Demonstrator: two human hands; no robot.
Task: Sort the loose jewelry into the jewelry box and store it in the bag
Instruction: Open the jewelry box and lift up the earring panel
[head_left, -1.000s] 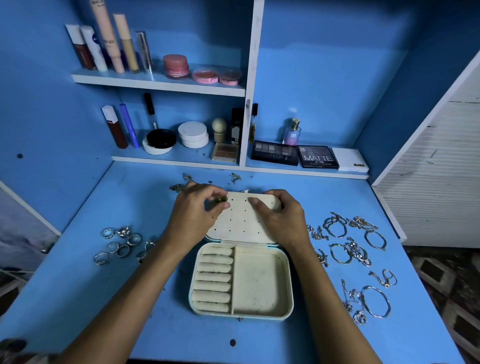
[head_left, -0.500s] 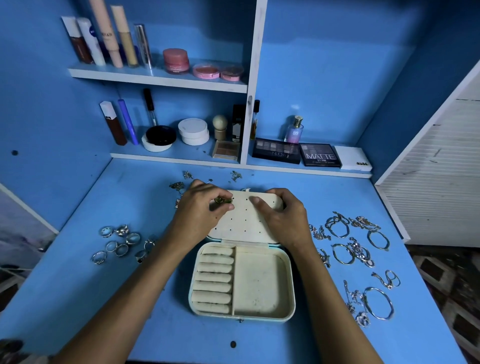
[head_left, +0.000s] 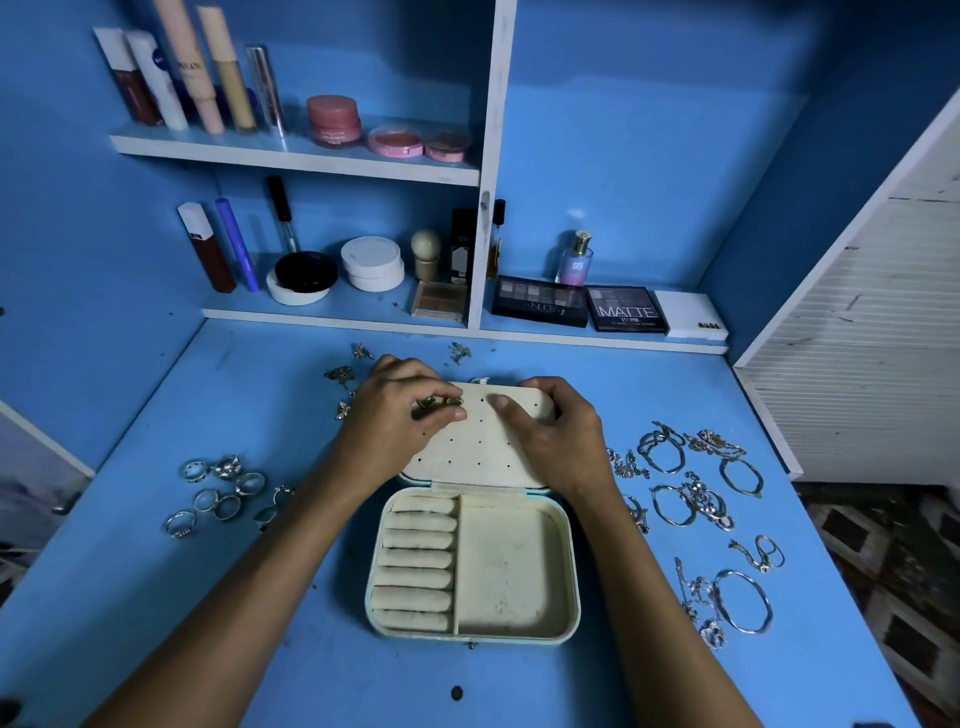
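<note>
A cream jewelry box (head_left: 511, 571) lies open on the blue desk, its perforated lid panel (head_left: 480, 447) folded back away from me. My left hand (head_left: 395, 415) pinches a small green earring (head_left: 441, 402) against the lid's upper left holes. My right hand (head_left: 556, 431) grips the lid's far right corner, thumb lying on the panel. Rings (head_left: 218, 493) lie scattered at the left. Small earrings (head_left: 343, 374) sit behind my left hand. Bracelets and chains (head_left: 696, 493) spread at the right. No bag is in view.
Two shelves at the back carry cosmetics: tubes (head_left: 192, 73), pink jars (head_left: 332, 117), compacts (head_left: 371, 262), a perfume bottle (head_left: 574, 257) and eyeshadow palettes (head_left: 626, 309). A white slatted panel (head_left: 857, 332) borders the desk at the right.
My left hand has shifted the green earring slightly right onto the lid's holes. The right hand stays on the lid corner. The camera has tilted a little.
</note>
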